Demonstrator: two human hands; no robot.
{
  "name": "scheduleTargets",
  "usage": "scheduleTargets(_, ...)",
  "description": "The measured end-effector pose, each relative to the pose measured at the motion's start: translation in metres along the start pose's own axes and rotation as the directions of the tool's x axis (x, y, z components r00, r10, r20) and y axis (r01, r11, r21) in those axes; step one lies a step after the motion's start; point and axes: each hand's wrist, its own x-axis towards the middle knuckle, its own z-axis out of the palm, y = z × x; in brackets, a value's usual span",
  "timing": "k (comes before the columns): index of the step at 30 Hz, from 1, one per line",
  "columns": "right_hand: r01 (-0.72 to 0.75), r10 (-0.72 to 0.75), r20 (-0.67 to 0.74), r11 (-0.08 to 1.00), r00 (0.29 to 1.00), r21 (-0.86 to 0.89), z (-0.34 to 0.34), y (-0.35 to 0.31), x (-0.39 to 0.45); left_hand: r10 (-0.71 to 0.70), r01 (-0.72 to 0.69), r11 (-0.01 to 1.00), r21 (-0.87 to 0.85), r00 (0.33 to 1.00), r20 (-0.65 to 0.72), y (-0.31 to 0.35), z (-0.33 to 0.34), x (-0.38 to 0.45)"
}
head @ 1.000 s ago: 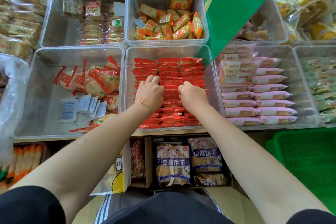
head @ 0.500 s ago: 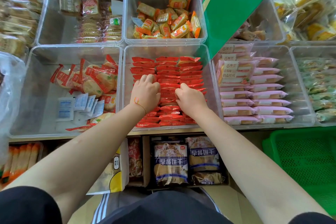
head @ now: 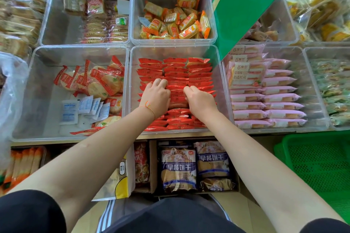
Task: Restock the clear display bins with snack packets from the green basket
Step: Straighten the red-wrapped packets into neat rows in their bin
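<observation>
Where hands point(head: 156, 96) press: packet-filled bin point(head: 221, 73).

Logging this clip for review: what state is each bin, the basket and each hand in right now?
Red packet bin: packed with tidy rows.
Orange packet bin: loose pile, partly full.
Rice cracker bin: sparse, scattered.
Pink packet bin: neat rows.
Green basket: visible part shows no packets.
Left hand: fingers curled on red packets.
Right hand: fingers curled on red packets.

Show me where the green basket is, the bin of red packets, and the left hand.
green basket point(head: 320, 159), head view, on its mesh floor.
bin of red packets point(head: 132, 89), head view, on its clear left wall.
left hand point(head: 156, 96), head view, on the back of the hand.
</observation>
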Motion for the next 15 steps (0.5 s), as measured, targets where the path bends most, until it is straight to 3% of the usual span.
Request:
scheduleTargets(4,0.015,-0.010,-0.034,0.991,0.999,0.131,-0.014,0.000,-0.004,-0.002,0.002,1.000,-0.018,1.000,0.005,-0.005,0.003,0.000)
scheduleTargets(6,0.008,-0.034,0.179,0.990,0.983,0.143,-0.023,0.000,-0.006,-0.006,0.006,1.000,-0.028,1.000,0.002,-0.006,0.004,0.000)
scheduleTargets(8,0.034,-0.041,0.376,0.999,0.926,0.026,-0.028,-0.001,-0.008,-0.013,0.013,0.999,-0.041,1.000,-0.003,-0.006,0.004,-0.001)
scheduleTargets(12,0.064,-0.037,0.311,0.995,0.950,-0.076,-0.020,-0.006,-0.008,-0.017,0.014,0.996,-0.092,0.999,-0.033,-0.004,0.001,-0.006)
scheduleTargets(15,0.066,-0.032,0.266,0.990,0.964,-0.121,-0.017,-0.010,-0.006,0.024,-0.050,0.983,-0.176,0.989,-0.144,-0.005,0.001,-0.015)
